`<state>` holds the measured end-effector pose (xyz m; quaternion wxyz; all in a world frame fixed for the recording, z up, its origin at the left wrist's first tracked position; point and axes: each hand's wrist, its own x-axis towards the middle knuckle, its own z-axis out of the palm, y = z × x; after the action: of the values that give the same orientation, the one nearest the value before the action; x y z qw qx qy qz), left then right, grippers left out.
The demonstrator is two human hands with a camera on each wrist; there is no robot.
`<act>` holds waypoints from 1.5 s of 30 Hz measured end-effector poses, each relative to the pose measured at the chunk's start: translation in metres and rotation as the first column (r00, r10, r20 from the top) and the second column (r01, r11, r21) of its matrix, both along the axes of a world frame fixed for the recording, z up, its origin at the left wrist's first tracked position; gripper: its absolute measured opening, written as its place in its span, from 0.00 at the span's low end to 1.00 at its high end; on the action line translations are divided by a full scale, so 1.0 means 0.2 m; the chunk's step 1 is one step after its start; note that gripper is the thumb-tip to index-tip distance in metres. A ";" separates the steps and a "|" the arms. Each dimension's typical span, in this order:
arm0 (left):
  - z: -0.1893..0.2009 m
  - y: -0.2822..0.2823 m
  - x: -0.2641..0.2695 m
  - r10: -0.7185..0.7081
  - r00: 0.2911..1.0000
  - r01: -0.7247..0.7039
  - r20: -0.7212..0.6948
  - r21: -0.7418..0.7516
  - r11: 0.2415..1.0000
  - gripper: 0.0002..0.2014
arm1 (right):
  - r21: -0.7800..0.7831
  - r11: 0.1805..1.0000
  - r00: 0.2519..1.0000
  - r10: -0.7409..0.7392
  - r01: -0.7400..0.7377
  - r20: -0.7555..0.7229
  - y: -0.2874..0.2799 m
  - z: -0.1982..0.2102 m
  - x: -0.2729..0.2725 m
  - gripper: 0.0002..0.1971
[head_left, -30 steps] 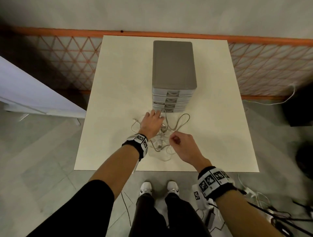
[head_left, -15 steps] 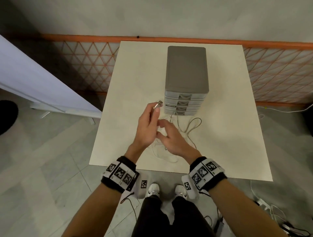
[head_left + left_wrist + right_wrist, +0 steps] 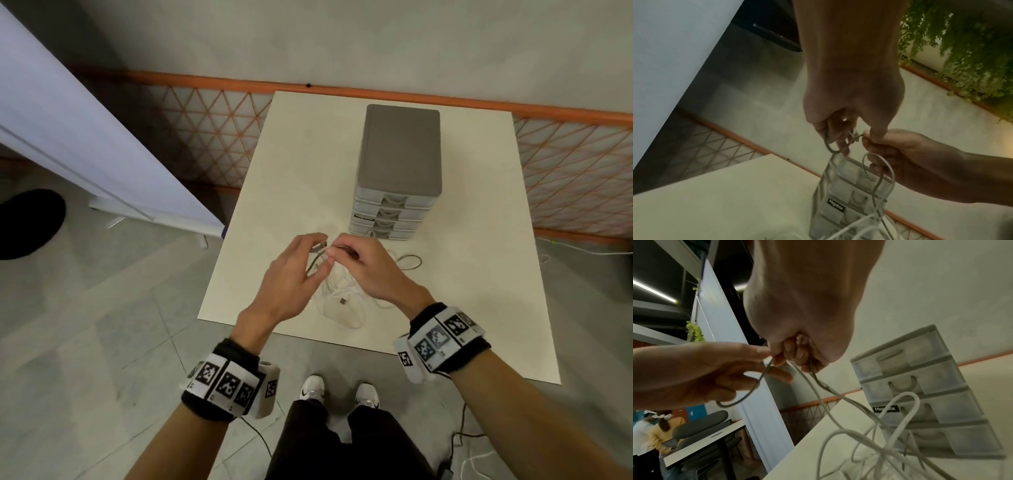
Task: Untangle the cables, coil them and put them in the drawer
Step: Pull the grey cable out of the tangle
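A tangle of white cables (image 3: 342, 301) lies on the cream table (image 3: 301, 144) in front of a grey drawer unit (image 3: 399, 150), whose drawers are all closed. A darker grey cable (image 3: 748, 392) is lifted off the heap. My left hand (image 3: 291, 277) pinches its plug end (image 3: 320, 245), and a loop of it hangs below the fingers (image 3: 830, 146). Beside it, touching fingertips, my right hand (image 3: 366, 267) grips the same grey cable (image 3: 818, 381) and a white strand (image 3: 812, 386) that run down to the heap.
A white board on a stand (image 3: 85, 144) leans at the left. An orange mesh fence (image 3: 575, 178) runs behind the table. More cables (image 3: 476, 455) lie on the floor by my feet. The drawer unit's label faces me (image 3: 887, 408).
My left hand came off the heap, lifting the grey cable's plug end. My right hand rose to meet it and now grips the cable beside it. The camera shifted left.
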<state>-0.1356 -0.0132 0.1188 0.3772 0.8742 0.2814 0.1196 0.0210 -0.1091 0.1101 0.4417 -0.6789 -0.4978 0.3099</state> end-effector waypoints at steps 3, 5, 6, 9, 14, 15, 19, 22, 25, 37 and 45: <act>0.01 -0.02 0.02 -0.009 1.000 0.008 -0.013 -0.072 0.997 0.12 | 0.007 1.000 1.000 0.012 -0.012 0.001 -0.01 0.02 0.01 0.07; 0.02 -0.01 0.01 0.028 0.999 -0.024 0.045 -0.087 0.996 0.08 | -0.007 1.000 0.999 0.014 -0.015 -0.047 -0.03 0.01 0.01 0.07; 0.04 0.00 -0.01 0.051 0.995 -0.043 0.081 -0.099 0.994 0.06 | -0.017 1.000 0.998 0.020 -0.021 -0.067 -0.05 0.00 0.01 0.07; 0.09 0.00 -0.04 0.135 0.973 -0.107 0.186 -0.153 0.982 0.06 | -0.077 0.995 0.997 0.053 -0.058 -0.064 -0.09 -0.06 0.03 0.08; 0.30 0.10 -0.15 0.360 0.816 -0.277 0.451 -0.242 0.930 0.11 | -0.219 0.974 0.992 0.076 -0.052 0.103 -0.21 -0.26 0.15 0.10; 0.34 0.13 -0.17 0.372 0.788 -0.279 0.491 -0.254 0.926 0.13 | -0.244 0.969 0.989 0.071 -0.038 0.128 -0.24 -0.29 0.18 0.11; 0.42 0.13 -0.20 0.337 0.784 -0.241 0.522 -0.245 0.939 0.11 | -0.361 0.932 0.940 0.109 0.016 0.323 -0.27 -0.37 0.23 0.14; 0.40 0.10 -0.21 0.316 0.819 -0.223 0.480 -0.240 0.945 0.10 | -0.449 0.888 0.846 0.164 0.097 0.508 -0.22 -0.35 0.22 0.16; 0.32 0.07 -0.24 0.276 0.888 -0.210 0.367 -0.209 0.955 0.08 | -0.347 0.935 0.862 0.118 0.070 0.493 -0.15 -0.24 0.21 0.16; 0.20 0.09 -0.30 0.300 0.918 -0.273 0.260 -0.135 0.952 0.10 | -0.041 0.997 0.995 -0.065 0.068 0.079 -0.02 0.36 0.18 0.08; 0.18 0.06 -0.20 0.242 0.949 -0.228 0.203 -0.088 0.970 0.09 | -0.003 0.998 0.992 0.056 -0.056 0.109 0.05 0.50 0.08 0.09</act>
<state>-0.1761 -0.0005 0.1539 0.4157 0.8042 0.3453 0.2474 0.0365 -0.0996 0.2110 0.4052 -0.6804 -0.5401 0.2848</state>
